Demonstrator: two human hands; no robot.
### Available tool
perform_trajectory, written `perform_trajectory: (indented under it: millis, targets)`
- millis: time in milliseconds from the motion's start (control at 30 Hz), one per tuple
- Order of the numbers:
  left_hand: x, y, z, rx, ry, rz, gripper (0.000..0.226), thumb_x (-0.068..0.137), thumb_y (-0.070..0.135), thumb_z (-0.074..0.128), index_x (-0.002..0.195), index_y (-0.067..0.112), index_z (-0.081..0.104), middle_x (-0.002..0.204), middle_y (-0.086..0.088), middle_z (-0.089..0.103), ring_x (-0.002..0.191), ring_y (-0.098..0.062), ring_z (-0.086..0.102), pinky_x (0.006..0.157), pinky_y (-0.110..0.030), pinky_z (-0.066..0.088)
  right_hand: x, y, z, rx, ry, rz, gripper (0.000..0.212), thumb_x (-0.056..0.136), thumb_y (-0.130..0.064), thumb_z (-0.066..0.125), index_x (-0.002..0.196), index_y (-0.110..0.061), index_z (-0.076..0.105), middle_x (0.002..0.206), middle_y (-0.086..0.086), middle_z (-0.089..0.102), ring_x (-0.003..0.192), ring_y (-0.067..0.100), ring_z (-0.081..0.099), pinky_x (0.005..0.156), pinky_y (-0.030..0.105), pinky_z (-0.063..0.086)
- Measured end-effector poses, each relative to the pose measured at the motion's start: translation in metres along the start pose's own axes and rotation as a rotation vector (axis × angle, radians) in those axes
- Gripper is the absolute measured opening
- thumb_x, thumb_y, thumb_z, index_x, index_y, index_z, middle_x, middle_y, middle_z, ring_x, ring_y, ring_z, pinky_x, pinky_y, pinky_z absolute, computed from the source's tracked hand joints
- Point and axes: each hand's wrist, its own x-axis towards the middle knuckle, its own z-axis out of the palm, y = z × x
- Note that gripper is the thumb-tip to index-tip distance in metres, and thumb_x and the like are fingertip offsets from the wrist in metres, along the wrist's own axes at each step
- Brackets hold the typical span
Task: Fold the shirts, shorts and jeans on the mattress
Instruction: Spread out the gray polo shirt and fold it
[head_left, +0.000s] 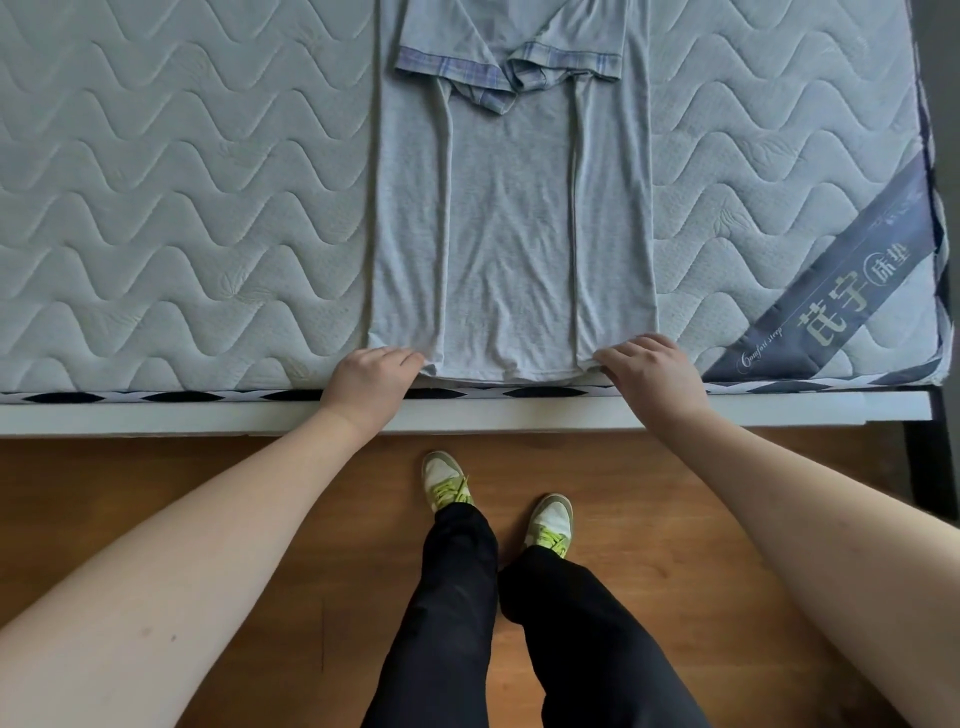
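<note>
Shirts: one, a grey t-shirt (511, 234) with plaid-trimmed sleeves
Sleeves on it: two, both folded in over the chest
Mattresses: one, a quilted mattress (182, 208)
Corner labels: one, a grey label band (831, 306)
Hands: two, the left hand (371, 376) and the right hand (652, 371)
Sneakers: two, a left sneaker (444, 480) and a right sneaker (550, 522)
Bed frames: one, a white bed frame (156, 418)
</note>
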Motion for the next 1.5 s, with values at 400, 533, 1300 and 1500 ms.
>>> perform_trajectory:
  millis: [400,533,1300,1500]
  targets:
    - [-0.011,0.025,-0.097,-0.086,-0.342,-0.26,0.038,0.095,0.006,0.047,0.123,0.026,0.064,0.11,-0.001,0.06,0.109,-0.024,0.056,0.081,-0.031,0.043,-0.028,-0.024,-0.107,0.107,-0.082,0.061,0.019,0.072,-0.003,0.079,0.084,-0.013,0.068,0.064,0.002,0.064,0.061,0.028,0.063,0.055,0.033,0.045]
    - [-0.032,0.052,-0.147,-0.088,-0.329,-0.237,0.021,0.094,0.008,0.05,0.106,0.014,0.066,0.108,-0.004,0.057,0.11,-0.024,0.052,0.084,-0.036,0.045,-0.049,-0.037,-0.16,0.144,-0.006,0.075,0.011,0.079,-0.008,0.077,0.082,-0.014,0.069,0.065,0.003,0.067,0.061,0.03,0.064,0.056,0.035,0.048]
    - [-0.111,0.112,-0.253,-0.424,-0.264,-0.364,0.026,0.097,0.021,0.06,0.119,0.012,0.071,0.109,-0.006,0.068,0.104,-0.023,0.061,0.089,-0.033,0.046,-0.132,-0.078,-0.266,0.197,-0.029,-0.004,0.017,0.07,-0.008,0.086,0.077,-0.012,0.071,0.061,0.005,0.063,0.054,0.028,0.06,0.051,0.027,0.039]
    - [-0.093,0.108,-0.254,-0.416,-0.218,-0.364,0.025,0.098,0.02,0.058,0.119,0.015,0.07,0.109,-0.004,0.068,0.106,-0.023,0.06,0.09,-0.038,0.047,-0.109,-0.067,-0.275,0.223,0.032,-0.06,0.01,0.079,-0.009,0.08,0.078,-0.008,0.071,0.061,0.008,0.061,0.056,0.03,0.059,0.055,0.036,0.049]
